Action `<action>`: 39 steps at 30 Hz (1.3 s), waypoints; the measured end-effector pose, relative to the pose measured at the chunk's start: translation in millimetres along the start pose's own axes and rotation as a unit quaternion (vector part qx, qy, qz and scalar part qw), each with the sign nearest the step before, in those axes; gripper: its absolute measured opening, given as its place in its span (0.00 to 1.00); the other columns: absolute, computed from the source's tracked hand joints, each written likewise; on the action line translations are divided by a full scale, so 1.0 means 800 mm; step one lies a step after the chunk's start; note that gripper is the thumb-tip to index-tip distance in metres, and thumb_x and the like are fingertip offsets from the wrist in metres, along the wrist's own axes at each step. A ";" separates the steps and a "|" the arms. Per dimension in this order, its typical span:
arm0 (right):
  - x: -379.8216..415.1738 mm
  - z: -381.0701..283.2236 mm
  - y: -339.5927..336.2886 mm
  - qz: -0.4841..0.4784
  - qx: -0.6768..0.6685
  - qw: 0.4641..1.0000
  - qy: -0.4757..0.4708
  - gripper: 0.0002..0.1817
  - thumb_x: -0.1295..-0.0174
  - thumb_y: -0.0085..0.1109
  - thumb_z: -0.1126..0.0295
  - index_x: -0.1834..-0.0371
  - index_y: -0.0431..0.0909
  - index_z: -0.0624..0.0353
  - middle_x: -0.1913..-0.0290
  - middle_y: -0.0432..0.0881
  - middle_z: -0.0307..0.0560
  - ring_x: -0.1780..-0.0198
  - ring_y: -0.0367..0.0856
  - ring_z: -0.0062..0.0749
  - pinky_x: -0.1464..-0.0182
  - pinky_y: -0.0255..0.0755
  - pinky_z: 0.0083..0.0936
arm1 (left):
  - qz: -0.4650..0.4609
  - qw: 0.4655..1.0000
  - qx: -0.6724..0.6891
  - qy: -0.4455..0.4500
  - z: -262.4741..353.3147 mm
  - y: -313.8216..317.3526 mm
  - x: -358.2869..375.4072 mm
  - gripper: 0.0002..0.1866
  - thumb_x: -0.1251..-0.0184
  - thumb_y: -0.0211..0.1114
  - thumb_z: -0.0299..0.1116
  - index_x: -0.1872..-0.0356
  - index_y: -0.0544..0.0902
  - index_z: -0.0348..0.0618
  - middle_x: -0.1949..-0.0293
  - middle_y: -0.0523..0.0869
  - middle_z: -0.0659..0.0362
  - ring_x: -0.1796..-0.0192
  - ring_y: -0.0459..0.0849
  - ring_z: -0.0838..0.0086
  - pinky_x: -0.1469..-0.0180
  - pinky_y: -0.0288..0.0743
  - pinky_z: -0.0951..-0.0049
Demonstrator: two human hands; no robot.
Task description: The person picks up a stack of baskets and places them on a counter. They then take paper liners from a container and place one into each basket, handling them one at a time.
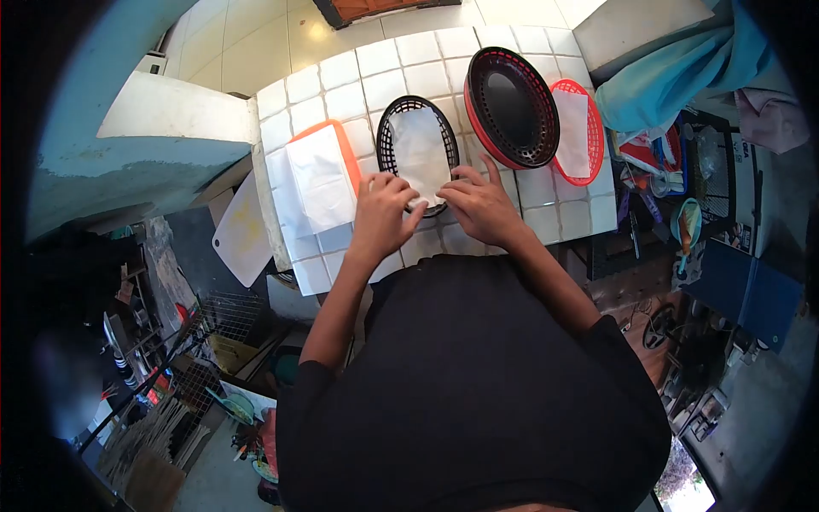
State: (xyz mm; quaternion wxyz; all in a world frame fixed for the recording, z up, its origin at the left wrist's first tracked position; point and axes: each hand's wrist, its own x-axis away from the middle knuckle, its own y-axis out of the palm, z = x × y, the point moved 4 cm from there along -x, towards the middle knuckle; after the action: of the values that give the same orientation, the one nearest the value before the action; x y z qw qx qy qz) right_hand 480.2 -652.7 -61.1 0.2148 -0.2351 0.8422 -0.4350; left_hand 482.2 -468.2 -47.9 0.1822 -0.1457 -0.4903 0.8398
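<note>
A black oval plastic basket [383, 160] with a lattice rim lies on the white tiled counter in front of me. Inside it sits a sheet of white paper [421, 147]. My left hand [386, 212] is at the basket's near left edge, fingers curled onto the paper's near corner. At the near right edge, my right hand [482, 205] pinches the opposite corner, one finger raised. Both hands partly hide the basket's near end.
Left of the basket, white paper sheets [321, 175] lie over an orange tray [348, 154]. To the right stand stacked black and red baskets [503, 98] and a red basket [595, 136] with paper in it. Teal cloth [661, 81] hangs beyond the counter's right end.
</note>
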 end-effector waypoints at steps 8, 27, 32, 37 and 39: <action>-0.005 0.000 0.005 -0.020 0.048 0.998 0.022 0.13 0.35 0.59 0.70 0.49 0.83 0.56 0.55 0.86 0.41 0.33 0.75 0.38 0.20 0.32 0.62 | 0.034 0.997 -0.062 0.016 0.016 0.025 0.011 0.17 0.29 0.63 0.48 0.62 0.89 0.46 0.56 0.83 0.58 0.42 0.77 0.66 0.25 0.51 0.45; -0.005 0.002 0.020 -0.021 -0.026 0.998 -0.052 0.06 0.41 0.61 0.73 0.62 0.81 0.62 0.49 0.81 0.48 0.39 0.75 0.40 0.31 0.63 0.43 | 0.019 0.985 -0.172 0.014 -0.035 0.036 -0.094 0.16 0.37 0.64 0.31 0.48 0.82 0.43 0.50 0.83 0.57 0.42 0.78 0.65 0.35 0.63 0.58; -0.003 0.003 0.008 -0.037 0.015 0.997 -0.060 0.07 0.43 0.63 0.71 0.63 0.81 0.61 0.53 0.81 0.45 0.41 0.75 0.39 0.28 0.60 0.47 | 0.032 0.983 -0.178 -0.011 -0.035 0.035 -0.093 0.16 0.38 0.65 0.33 0.49 0.83 0.43 0.47 0.82 0.57 0.40 0.76 0.65 0.39 0.64 0.59; -0.002 0.003 0.013 -0.036 0.018 0.999 -0.031 0.07 0.39 0.62 0.69 0.60 0.82 0.58 0.53 0.80 0.44 0.40 0.75 0.37 0.25 0.54 0.54 | -0.002 0.979 -0.191 -0.074 -0.032 0.031 -0.089 0.14 0.38 0.67 0.35 0.53 0.85 0.43 0.47 0.82 0.58 0.40 0.75 0.65 0.39 0.63 0.60; -0.003 0.003 0.016 -0.053 0.033 0.998 -0.015 0.08 0.37 0.62 0.68 0.58 0.82 0.58 0.52 0.80 0.44 0.39 0.75 0.36 0.24 0.52 0.56 | 0.048 0.980 -0.183 -0.061 -0.036 0.031 -0.087 0.15 0.38 0.68 0.35 0.52 0.84 0.44 0.47 0.82 0.58 0.39 0.75 0.65 0.38 0.62 0.60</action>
State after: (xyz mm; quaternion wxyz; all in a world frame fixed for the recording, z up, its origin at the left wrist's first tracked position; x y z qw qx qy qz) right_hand 480.8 -646.4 -73.1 0.2112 -0.2786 0.8105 -0.4699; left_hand 552.0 -488.6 -78.8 0.0821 -0.1485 -0.6383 0.7508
